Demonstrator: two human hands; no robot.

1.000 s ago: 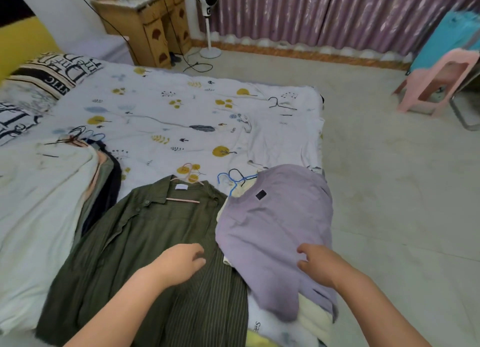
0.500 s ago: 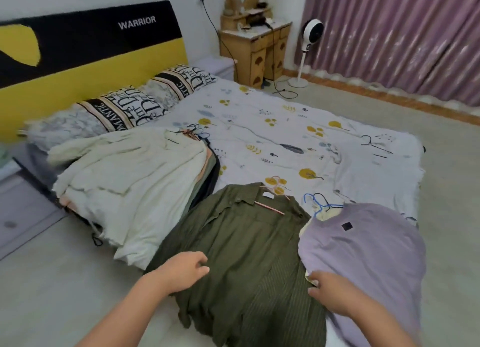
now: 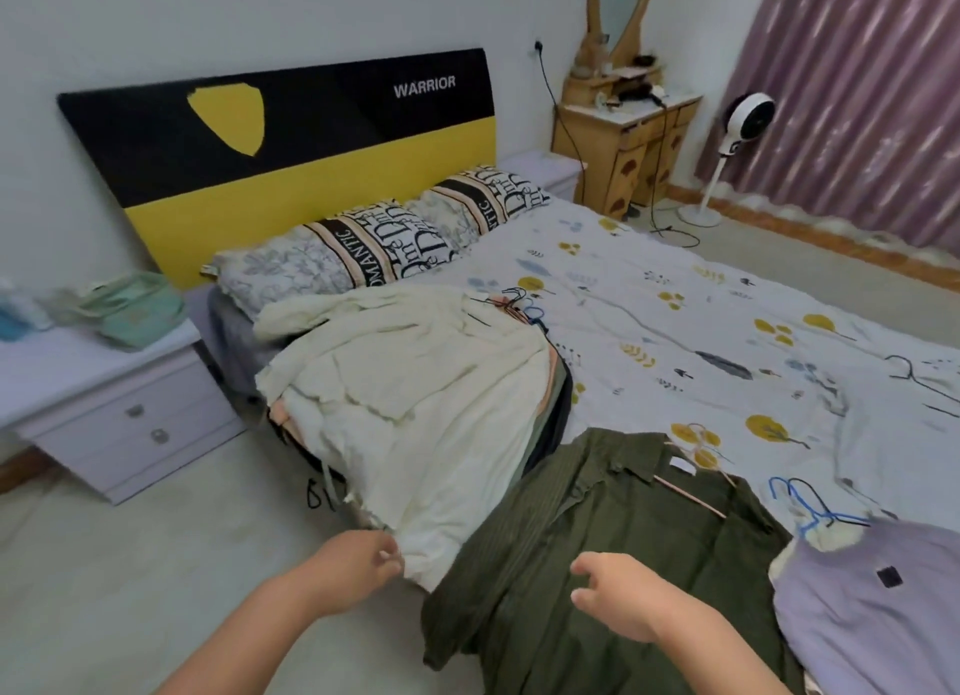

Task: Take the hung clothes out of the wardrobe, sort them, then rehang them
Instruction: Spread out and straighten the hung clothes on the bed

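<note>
At the near edge of the bed (image 3: 675, 299), both hands have swung leftward off the lilac top (image 3: 872, 611), which the right hand (image 3: 618, 598) was touching a second ago. That hand now hovers over the dark green shirt (image 3: 587, 549), its fingers loosely curled and holding nothing. The left hand (image 3: 358, 564) has moved from the green shirt toward the hem of the cream garment (image 3: 415, 413); its fingers look bunched at the cloth's corner, though I cannot tell whether they actually pinch it. This suggests that the green and lilac pieces are already laid out, and attention is shifting to the next pile. Just beyond, the cream garment tops a stack of clothes with their hangers (image 3: 519, 304) bunched at the far end. A blue hanger (image 3: 810, 507) pokes from the lilac top's neck. Farther off lie the patterned pillows (image 3: 374, 252) and the black-and-yellow headboard (image 3: 291, 148). No wardrobe is in view, so rehanging looks some way off.
</note>
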